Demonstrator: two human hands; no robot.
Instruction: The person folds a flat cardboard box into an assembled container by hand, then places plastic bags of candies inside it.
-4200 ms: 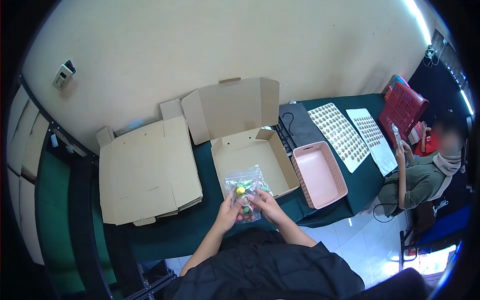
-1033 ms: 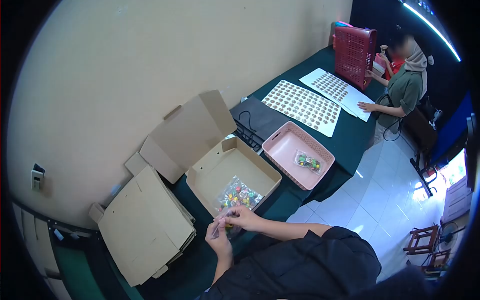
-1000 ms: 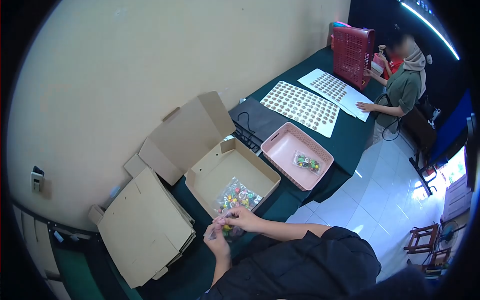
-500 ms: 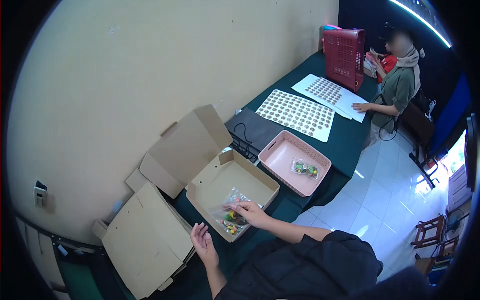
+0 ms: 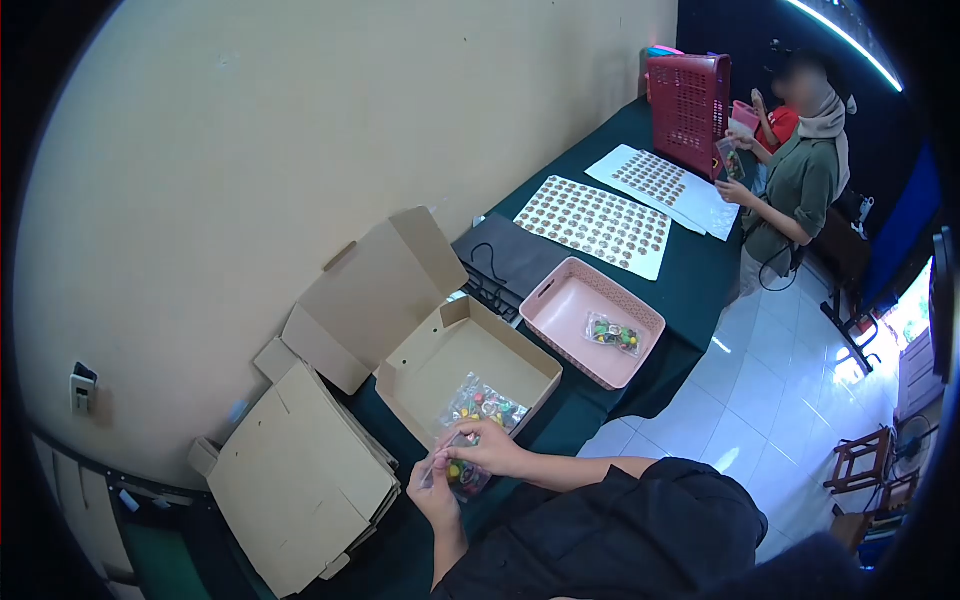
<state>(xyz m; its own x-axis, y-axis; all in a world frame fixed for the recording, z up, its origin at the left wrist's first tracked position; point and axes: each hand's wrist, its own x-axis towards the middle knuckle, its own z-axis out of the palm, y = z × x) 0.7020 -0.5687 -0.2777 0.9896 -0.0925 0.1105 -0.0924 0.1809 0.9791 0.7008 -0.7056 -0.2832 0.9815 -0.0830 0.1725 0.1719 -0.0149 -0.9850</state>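
Note:
Both my hands meet at the near edge of an open cardboard box [image 5: 408, 372]. My left hand [image 5: 436, 497] pinches the top edge of a clear plastic bag [image 5: 466, 476] with small colorful pieces inside. My right hand [image 5: 484, 447] grips the same bag's edge, its fingers close to those of my left hand. Another clear bag of colorful pieces [image 5: 487, 403] lies in the box, just beyond my hands.
Flattened cardboard boxes [image 5: 300, 480] are stacked at left. A pink basket [image 5: 566, 345] holds small bags. Beyond are sticker sheets [image 5: 598, 222], a dark red basket [image 5: 688, 115] and a person in green [image 5: 810, 185] holding a bag, beside another person in red.
My left hand has moved in and taken hold of the bag beside my right hand, and the bag has come nearer to me. The person in green has lifted a bag.

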